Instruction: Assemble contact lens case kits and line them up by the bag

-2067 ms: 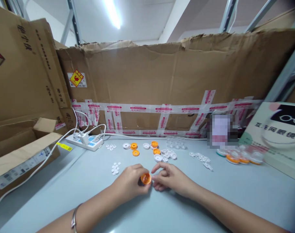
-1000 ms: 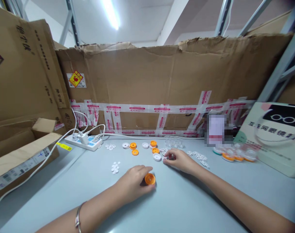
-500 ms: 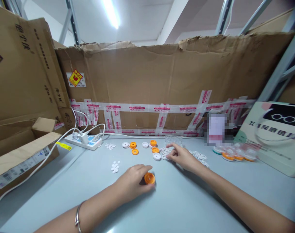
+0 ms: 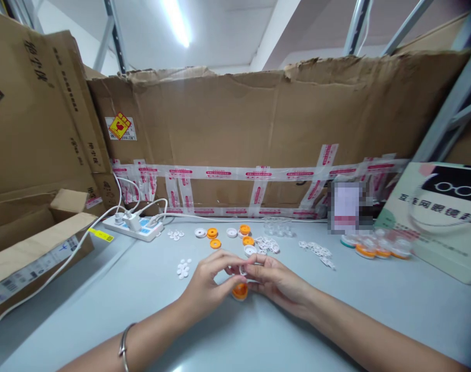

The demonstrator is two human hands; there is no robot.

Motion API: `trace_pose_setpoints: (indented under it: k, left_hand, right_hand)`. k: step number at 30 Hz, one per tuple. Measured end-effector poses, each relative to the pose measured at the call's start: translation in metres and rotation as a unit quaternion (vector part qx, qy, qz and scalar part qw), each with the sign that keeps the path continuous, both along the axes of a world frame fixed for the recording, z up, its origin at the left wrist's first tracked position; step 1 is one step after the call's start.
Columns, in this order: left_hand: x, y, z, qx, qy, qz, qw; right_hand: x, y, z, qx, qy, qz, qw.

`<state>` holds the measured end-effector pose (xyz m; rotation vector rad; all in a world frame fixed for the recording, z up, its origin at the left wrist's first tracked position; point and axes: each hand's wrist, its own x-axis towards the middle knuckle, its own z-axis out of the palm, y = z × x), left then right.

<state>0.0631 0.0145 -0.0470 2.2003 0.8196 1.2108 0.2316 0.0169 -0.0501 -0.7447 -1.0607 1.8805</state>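
Note:
Just above an orange round cup (image 4: 240,292), my left hand (image 4: 217,276) and my right hand (image 4: 276,281) meet at the fingertips. Between them they pinch a small white piece (image 4: 242,269), partly hidden by the fingers. The cup stands on the table below the fingers, its hollow side showing. Behind my hands lie a white round part (image 4: 250,250), an orange ring (image 4: 248,241) and a pile of small white pieces (image 4: 268,245).
White discs (image 4: 183,268) lie at the left, near a power strip (image 4: 134,226) with cables. More white pieces (image 4: 318,252) and clear-domed orange parts (image 4: 382,248) are at the right. A large cardboard box (image 4: 219,124) stands behind.
My right hand has come from the white pile to my left hand, and a white piece now shows between them. My left hand has let go of the orange cup.

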Motion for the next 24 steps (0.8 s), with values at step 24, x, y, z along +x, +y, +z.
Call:
trace_pose_setpoints:
  k: [24]
  left_hand:
    - [-0.004, 0.004, 0.000, -0.099, -0.034, 0.058, 0.993]
  right_hand:
    - [0.140, 0.085, -0.009, 0.302, -0.745, -0.122, 0.582]
